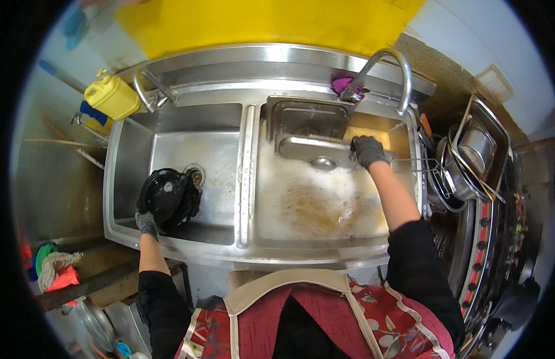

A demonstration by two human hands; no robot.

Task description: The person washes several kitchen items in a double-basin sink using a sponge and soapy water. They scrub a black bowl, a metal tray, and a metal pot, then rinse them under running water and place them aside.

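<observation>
In the left basin [214, 152] of a double steel sink, a stack of dark round bowls or pans [163, 193] with suds on it lies beside the drain. My left hand [147, 224], in a dark glove, grips its near rim. The right basin [320, 244] holds cloudy, foamy water with brownish patches. My right hand [368, 151], also gloved, is curled at the right end of a partly sunken steel pan [300, 146]; its fingertips are hidden. Behind that, a rectangular steel pan [308, 119] leans on the back wall. A rounded metal piece [323, 163] pokes through the foam.
A tall curved faucet [405, 85] arches over the right basin; a smaller faucet [145, 92] stands behind the left. A yellow jug [112, 96] occupies the back left corner. Stacked steel pots and pans [472, 148] crowd the right side, above a stove front with knobs [478, 267].
</observation>
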